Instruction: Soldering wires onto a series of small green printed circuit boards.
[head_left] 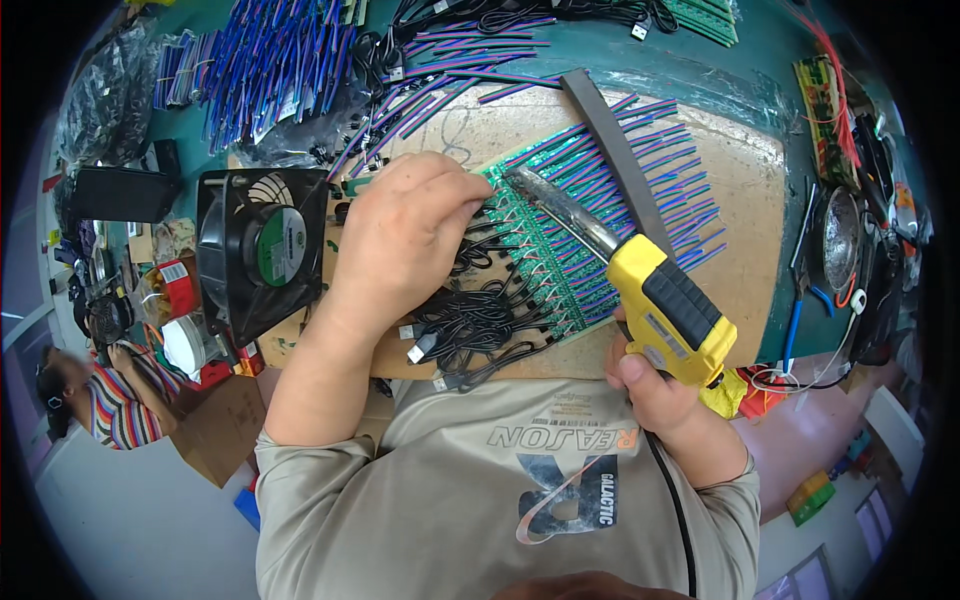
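Observation:
My right hand (655, 395) grips a yellow and black soldering gun (672, 312) by its handle. The gun's metal nose points up and left, its end over the upper left part of a green circuit board panel (545, 275). At that same corner my left hand (405, 235) is closed in a pinch; what lies between its fingertips is hidden. Black USB cables (485, 318) run from the panel's left edge into a bundle below my left hand. Strips of coloured ribbon wire (690, 205) fan out from the panel's right side, under a dark grey bar (622, 165).
The panel lies on a wooden board (750, 150). A black fan (262, 245) stands left of my left forearm. Blue wire bundles (280, 70) and more cables lie at the back. Blue-handled pliers (790, 330) and a round metal dish (842, 240) are at right. Another person (125, 400) sits far left.

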